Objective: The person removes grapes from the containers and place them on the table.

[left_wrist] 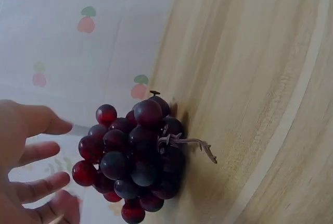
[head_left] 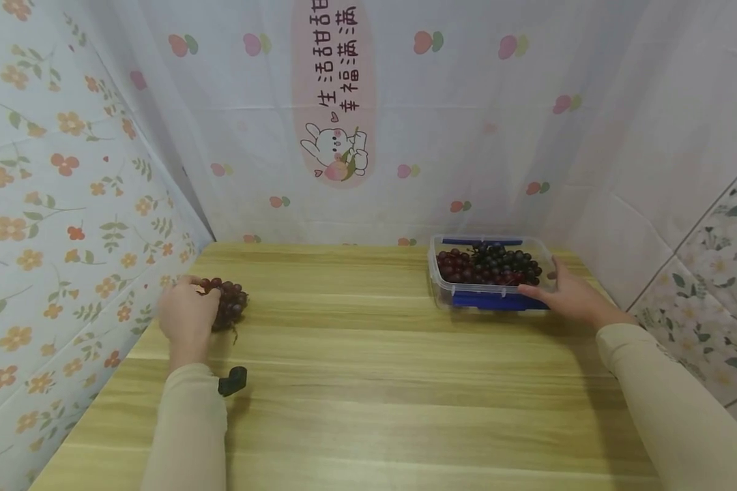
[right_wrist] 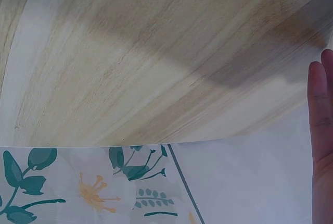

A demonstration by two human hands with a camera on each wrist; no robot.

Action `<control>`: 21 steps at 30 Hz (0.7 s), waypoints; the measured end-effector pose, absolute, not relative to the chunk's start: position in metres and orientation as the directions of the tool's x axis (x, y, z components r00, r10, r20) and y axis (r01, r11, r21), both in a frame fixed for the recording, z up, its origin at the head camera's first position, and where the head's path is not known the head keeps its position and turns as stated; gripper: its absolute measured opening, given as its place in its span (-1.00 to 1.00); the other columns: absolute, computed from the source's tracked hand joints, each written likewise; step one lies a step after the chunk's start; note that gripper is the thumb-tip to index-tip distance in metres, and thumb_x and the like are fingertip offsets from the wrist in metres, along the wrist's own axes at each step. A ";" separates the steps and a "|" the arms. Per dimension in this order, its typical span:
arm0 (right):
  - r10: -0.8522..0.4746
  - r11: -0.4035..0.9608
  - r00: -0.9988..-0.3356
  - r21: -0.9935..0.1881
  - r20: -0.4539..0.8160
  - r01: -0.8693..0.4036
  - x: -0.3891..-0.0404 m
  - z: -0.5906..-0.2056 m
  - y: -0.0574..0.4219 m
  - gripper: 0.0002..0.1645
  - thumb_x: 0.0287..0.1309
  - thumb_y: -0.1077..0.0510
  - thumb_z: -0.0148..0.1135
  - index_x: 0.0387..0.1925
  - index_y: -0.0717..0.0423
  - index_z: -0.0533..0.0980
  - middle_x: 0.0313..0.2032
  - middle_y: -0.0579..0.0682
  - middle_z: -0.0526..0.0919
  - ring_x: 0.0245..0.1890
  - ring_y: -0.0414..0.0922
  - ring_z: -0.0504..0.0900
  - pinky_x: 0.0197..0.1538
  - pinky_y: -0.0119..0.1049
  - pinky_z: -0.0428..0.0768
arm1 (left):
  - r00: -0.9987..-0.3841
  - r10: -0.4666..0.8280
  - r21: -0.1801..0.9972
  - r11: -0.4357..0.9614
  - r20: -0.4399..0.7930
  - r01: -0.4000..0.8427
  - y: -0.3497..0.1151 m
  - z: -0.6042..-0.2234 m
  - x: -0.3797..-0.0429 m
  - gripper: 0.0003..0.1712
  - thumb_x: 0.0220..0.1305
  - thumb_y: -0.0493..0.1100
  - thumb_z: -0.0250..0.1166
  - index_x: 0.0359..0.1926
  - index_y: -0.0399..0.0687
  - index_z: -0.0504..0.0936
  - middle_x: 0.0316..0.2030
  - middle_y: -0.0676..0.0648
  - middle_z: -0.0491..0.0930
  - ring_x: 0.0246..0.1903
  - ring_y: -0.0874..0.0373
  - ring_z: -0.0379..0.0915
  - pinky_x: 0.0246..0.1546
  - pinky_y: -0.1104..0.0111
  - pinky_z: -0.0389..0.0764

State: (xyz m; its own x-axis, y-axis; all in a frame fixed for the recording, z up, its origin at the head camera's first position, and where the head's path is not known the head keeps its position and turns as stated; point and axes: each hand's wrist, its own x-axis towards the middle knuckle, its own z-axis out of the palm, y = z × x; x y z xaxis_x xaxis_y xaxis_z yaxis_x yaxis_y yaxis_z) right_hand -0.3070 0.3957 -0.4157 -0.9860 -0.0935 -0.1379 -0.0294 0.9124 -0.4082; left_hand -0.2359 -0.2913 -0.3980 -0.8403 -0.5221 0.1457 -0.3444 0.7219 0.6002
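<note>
A bunch of dark red grapes (head_left: 230, 303) lies on the left of the wooden table, its stem pointing down and right in the left wrist view. My left hand (head_left: 190, 314) is beside the bunch; in the left wrist view its fingers are spread and a gap separates them from the grapes (left_wrist: 138, 153). At the right stands a clear plastic container (head_left: 432, 273) with blue clips, holding red and dark grapes (head_left: 497, 264). My right hand (head_left: 568, 293) touches the container's right end, thumb at the front corner. Straight fingers (right_wrist: 318, 94) show in the right wrist view, without the container.
The wooden table (head_left: 356, 382) runs between the two hands. A white curtain (head_left: 479, 136) with fruit prints and a rabbit picture hangs behind it. Floral cloth (head_left: 55, 204) borders the left side, and a flowered panel (head_left: 731, 273) the right. A black piece (head_left: 233, 380) juts from the left sleeve.
</note>
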 end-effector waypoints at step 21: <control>-0.096 0.909 -0.988 -0.415 -0.120 -0.038 -0.309 -0.420 0.399 0.53 0.39 -0.61 0.00 0.63 0.39 -0.55 0.49 0.67 0.14 0.39 0.63 0.30 0.33 0.58 0.35 | -0.901 -0.427 0.585 0.752 0.079 -0.305 -0.306 -0.411 -0.278 -0.46 0.47 -0.17 0.31 0.30 -0.50 0.56 0.24 -0.52 0.59 0.30 -0.50 0.45 0.39 -0.21 0.47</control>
